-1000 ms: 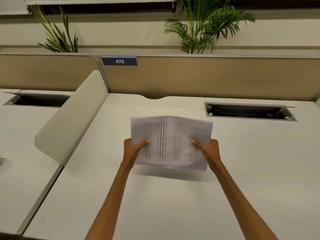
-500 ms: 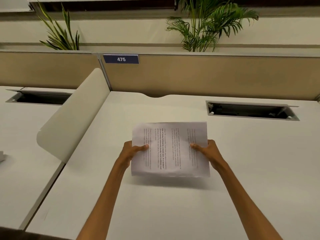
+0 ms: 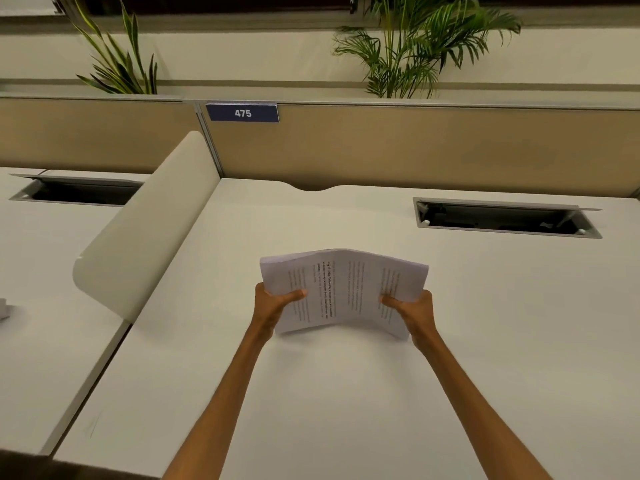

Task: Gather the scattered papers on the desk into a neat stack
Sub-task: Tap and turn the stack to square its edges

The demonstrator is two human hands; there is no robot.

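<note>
A stack of printed white papers [image 3: 341, 289] is held over the middle of the white desk [image 3: 346, 393]. My left hand [image 3: 273, 306] grips its left edge, thumb on top. My right hand [image 3: 410, 311] grips its right edge the same way. The stack bows upward along its middle, with its lower edge close to the desk surface. No loose sheets are visible elsewhere on the desk.
A curved white divider [image 3: 145, 233] rises at the desk's left side. A tan partition [image 3: 433, 147] with a blue "475" label [image 3: 242, 113] closes the back. An open cable hatch [image 3: 505, 219] sits at the back right; another hatch [image 3: 76, 190] is on the neighbouring desk.
The stack was bowed a second ago, lay flatter half a second ago, and is now arched upward again between both hands. Both hands keep their grip.
</note>
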